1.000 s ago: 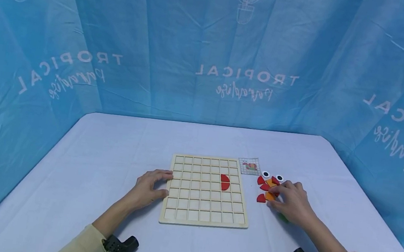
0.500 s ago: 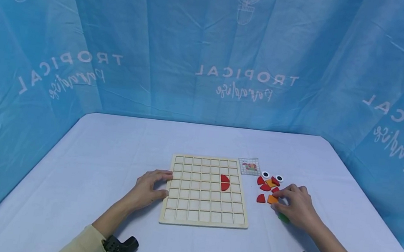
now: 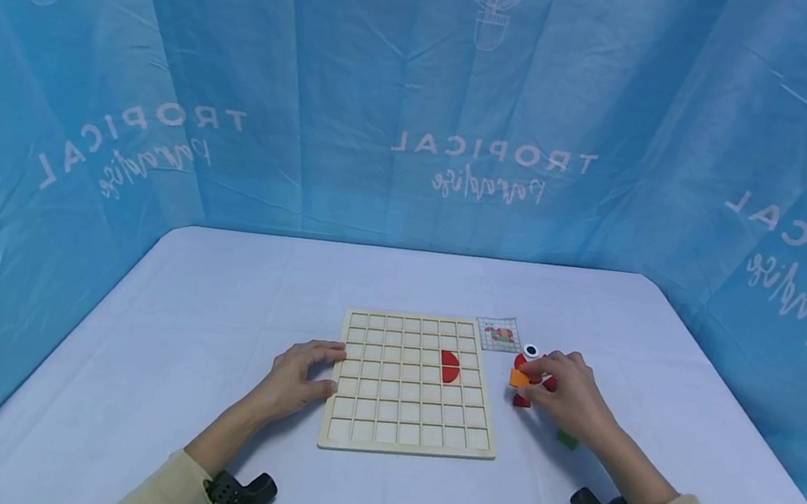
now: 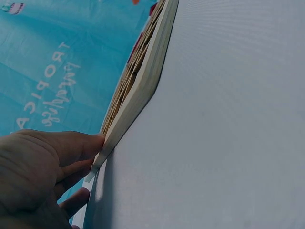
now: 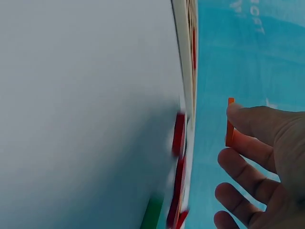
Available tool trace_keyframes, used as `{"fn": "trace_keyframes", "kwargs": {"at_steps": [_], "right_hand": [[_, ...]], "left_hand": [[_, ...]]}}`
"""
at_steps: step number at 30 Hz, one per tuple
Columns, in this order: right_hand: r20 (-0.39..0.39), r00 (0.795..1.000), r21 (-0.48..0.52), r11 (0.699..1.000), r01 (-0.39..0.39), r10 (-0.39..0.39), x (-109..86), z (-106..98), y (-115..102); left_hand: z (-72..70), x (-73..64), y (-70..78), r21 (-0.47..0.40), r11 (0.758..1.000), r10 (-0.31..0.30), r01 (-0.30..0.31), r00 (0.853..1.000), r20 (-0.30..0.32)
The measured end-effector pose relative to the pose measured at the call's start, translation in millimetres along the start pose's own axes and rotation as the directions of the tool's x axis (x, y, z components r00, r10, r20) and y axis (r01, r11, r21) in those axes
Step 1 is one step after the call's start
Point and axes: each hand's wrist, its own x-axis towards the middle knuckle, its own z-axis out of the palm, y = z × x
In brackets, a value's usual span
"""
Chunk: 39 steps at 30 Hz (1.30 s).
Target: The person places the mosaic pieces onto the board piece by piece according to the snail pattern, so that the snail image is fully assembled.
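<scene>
My right hand (image 3: 574,401) pinches an orange square tile (image 3: 520,378) between thumb and fingertips. In the right wrist view, the tile (image 5: 230,123) shows edge-on, raised off the table, with the other fingers spread below it. My left hand (image 3: 296,376) touches the left edge of the wooden grid board (image 3: 388,408) with thumb and fingertips. At the board's right side, two red quarter-circle tiles (image 3: 449,367) lie in cells one above the other, forming a half circle. Loose red tiles (image 3: 522,401) and a round eye tile (image 3: 531,351) lie around the right hand, which covers part of the pile.
A small picture card (image 3: 499,334) with a gridded drawing lies by the board's upper right corner. A green tile (image 3: 567,439) rests under the right wrist. White cloth (image 3: 257,276) covers the table, and a blue printed curtain (image 3: 422,103) stands behind it.
The right hand first draws back slightly at the pile, then lifts the orange square tile and moves it left toward the board. The left hand and the board stay put.
</scene>
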Motion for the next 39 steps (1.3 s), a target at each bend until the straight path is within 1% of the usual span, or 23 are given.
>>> {"fn": "trace_keyframes", "kwargs": {"at_steps": [3, 9, 14, 18, 22, 26, 30, 33, 35, 39], "right_hand": [[0.019, 1.000, 0.016, 1.000, 0.023, -0.023, 7.8, 8.2, -15.5], [0.020, 0.994, 0.032, 0.994, 0.103, -0.104, 23.0, 28.7, -42.9], [0.050, 0.988, 0.061, 0.988, 0.140, -0.143, 35.3, 42.2, -56.8], [0.074, 0.983, 0.069, 0.985, 0.160, -0.165, 45.6, 45.2, -63.4], [0.102, 0.980, 0.068, 0.984, 0.167, -0.173, 57.3, 46.7, -65.7], [0.147, 0.979, 0.081, 0.988, 0.133, -0.144, 66.5, 49.6, -64.0], [0.193, 0.975, 0.116, 0.989, 0.089, -0.111, 71.9, 52.3, -62.1], [0.211, 0.971, 0.129, 0.988, 0.083, -0.109, 74.5, 55.1, -60.9], [0.214, 0.970, 0.125, 0.988, 0.088, -0.114, 76.2, 57.3, -60.0], [0.209, 0.962, 0.111, 0.981, 0.157, -0.178, 79.6, 62.1, -56.4]], "left_hand": [[0.2, -0.4, 1.4, 0.000, 1.000, -0.003, 0.003, 1.000, 0.001], [1.3, 0.2, 3.8, 0.004, 1.000, -0.003, 0.003, 1.000, 0.001], [1.6, 0.1, 4.1, 0.004, 1.000, -0.002, 0.002, 1.000, 0.006], [2.1, 0.1, 3.8, 0.002, 1.000, -0.003, 0.003, 1.000, 0.006], [2.5, -0.2, 4.2, -0.003, 1.000, -0.011, 0.011, 1.000, 0.000], [2.7, -0.4, 4.8, -0.006, 1.000, -0.013, 0.013, 1.000, 0.004], [1.8, -0.9, 4.5, 0.002, 1.000, -0.001, 0.001, 1.000, 0.005], [0.9, -1.3, 4.1, 0.013, 1.000, 0.000, 0.000, 1.000, 0.002], [0.5, -1.2, 3.6, 0.019, 1.000, -0.001, 0.001, 1.000, 0.001], [-0.2, -1.4, 2.8, 0.015, 1.000, 0.000, 0.000, 1.000, 0.001]]}}
